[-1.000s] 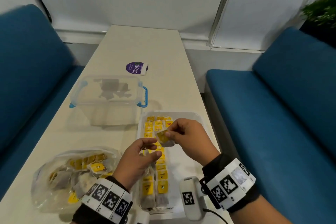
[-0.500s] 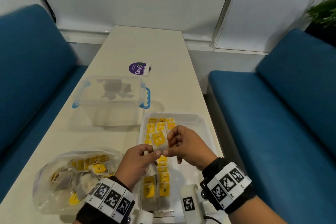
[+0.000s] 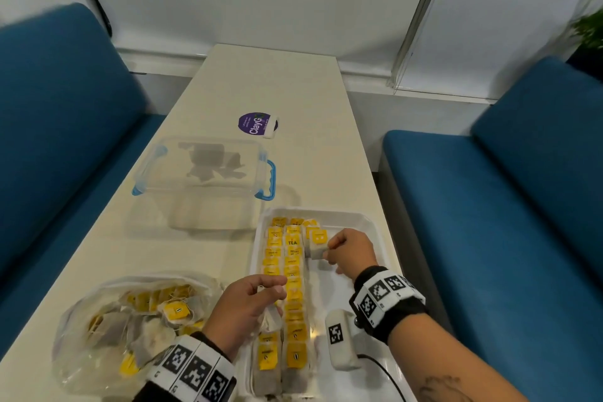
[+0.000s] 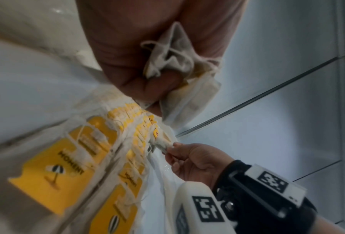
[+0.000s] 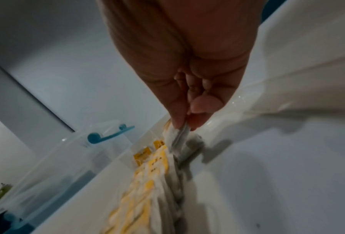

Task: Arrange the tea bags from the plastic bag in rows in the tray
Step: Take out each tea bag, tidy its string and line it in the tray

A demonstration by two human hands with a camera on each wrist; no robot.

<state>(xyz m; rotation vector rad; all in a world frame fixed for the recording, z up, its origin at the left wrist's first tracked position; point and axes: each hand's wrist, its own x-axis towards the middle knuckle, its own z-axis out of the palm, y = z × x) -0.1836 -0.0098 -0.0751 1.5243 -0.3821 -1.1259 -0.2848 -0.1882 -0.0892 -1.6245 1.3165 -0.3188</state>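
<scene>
The white tray holds two long rows of yellow-tagged tea bags and a short third row at its far end. My right hand pinches one tea bag by its edge, low over that third row; the right wrist view shows the same tea bag between thumb and fingers. My left hand hovers over the near left rows and grips a bunch of tea bags. The clear plastic bag with several more tea bags lies at the near left.
A clear lidded box with blue latches stands behind the tray. A purple round tub sits farther back. Blue sofas flank the table on both sides. A white sensor block hangs by my right wrist over the tray.
My right hand has carried the tea bag away from my left hand, forward and down to the tray's third row. My left hand has stayed over the near rows.
</scene>
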